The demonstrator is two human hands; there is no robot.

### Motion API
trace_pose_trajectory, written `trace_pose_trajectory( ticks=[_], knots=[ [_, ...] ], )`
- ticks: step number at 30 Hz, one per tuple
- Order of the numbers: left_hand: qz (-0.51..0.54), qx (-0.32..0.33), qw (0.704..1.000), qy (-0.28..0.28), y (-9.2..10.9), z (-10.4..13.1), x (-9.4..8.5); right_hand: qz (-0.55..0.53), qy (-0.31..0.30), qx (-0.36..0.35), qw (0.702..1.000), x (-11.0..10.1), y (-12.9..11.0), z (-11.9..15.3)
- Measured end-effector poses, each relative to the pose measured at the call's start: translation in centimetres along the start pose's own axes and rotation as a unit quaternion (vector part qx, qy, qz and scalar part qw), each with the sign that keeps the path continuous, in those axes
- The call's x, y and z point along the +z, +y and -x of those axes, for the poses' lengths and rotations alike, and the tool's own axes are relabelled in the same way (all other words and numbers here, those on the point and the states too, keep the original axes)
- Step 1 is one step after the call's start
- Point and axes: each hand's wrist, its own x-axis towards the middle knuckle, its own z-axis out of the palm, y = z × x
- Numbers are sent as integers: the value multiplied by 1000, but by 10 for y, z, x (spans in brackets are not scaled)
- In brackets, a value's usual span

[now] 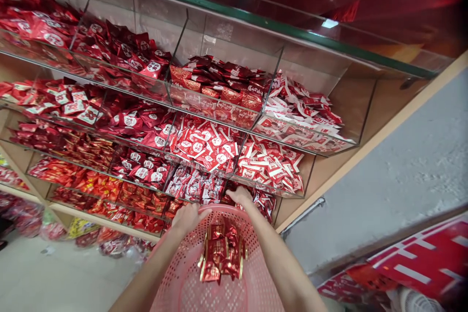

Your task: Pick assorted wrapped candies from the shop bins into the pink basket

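A pink perforated plastic basket [171,273] is at the bottom middle, with several red and gold wrapped packets [221,253] lying in it. My left hand [187,218] is closed on the far rim of the basket, thumb along the edge. Just beyond that rim, my right hand [241,197] reaches to a low compartment of dark red packets [263,202]. Its thumb points left, apart from the hand; the other fingers are partly hidden, and I see nothing held in them. White and red packets [195,185] lie in the compartment to its left.
Tiered shelves with clear dividers hold red packets [219,83] and red-and-white packets [303,112]. A green-edged glass shelf [256,17] crosses above. A grey wall [402,156] stands right, with a red printed sheet [420,263] below. Bagged goods [113,246] sit on the floor at left.
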Motion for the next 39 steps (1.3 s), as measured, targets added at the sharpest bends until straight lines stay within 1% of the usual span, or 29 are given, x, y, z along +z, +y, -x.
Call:
trace_pose_trajectory(
  ticks=[2, 4, 6, 8, 10, 12, 14, 17, 22, 26, 28, 32, 35, 37, 39],
  knots=[
    [0, 4, 1000, -1, 0, 0, 1, -17, -11, -26, 999, -10, 10, 6],
    [-2, 2, 1000, -4, -1, -1, 2, -36, -17, -51, 998, -18, 22, 18],
    [-5, -1, 1000, -6, -1, -2, 3, -51, -11, -71, 996, -23, 37, 38],
    [-6, -3, 1000, -9, -1, -2, 3, -64, 15, -93, 993, -24, 53, 63],
    [-3, -5, 1000, -13, 0, -2, 2, -84, 54, -131, 986, -22, 69, 92],
    [0, -10, 1000, -16, 1, -1, 1, -107, 74, -184, 974, -17, 81, 119],
    [0, -12, 1000, -17, 1, -1, 1, -113, 66, -227, 965, -11, 90, 140],
    [-6, -4, 1000, -8, 0, -2, 4, -89, 42, -259, 961, -1, 94, 159],
    [-9, -3, 1000, -5, 0, -3, 5, -36, 13, -269, 962, 13, 89, 167],
    [-4, -5, 1000, -11, 1, -2, 2, -37, -11, -261, 964, 22, 86, 168],
    [-7, -1, 1000, -7, 1, -2, 2, -47, -15, -258, 965, 27, 86, 167],
    [-13, 6, 1000, -1, -1, -3, 4, -59, -3, -256, 965, 35, 87, 166],
    [-16, 6, 1000, 2, -1, -3, 5, -51, 20, -250, 967, 32, 86, 164],
    [-14, 5, 1000, 2, -1, -3, 5, -51, 46, -254, 965, 23, 83, 160],
    [-13, 4, 1000, 2, -1, -3, 5, -56, 81, -260, 960, 12, 77, 148]
  ],
)
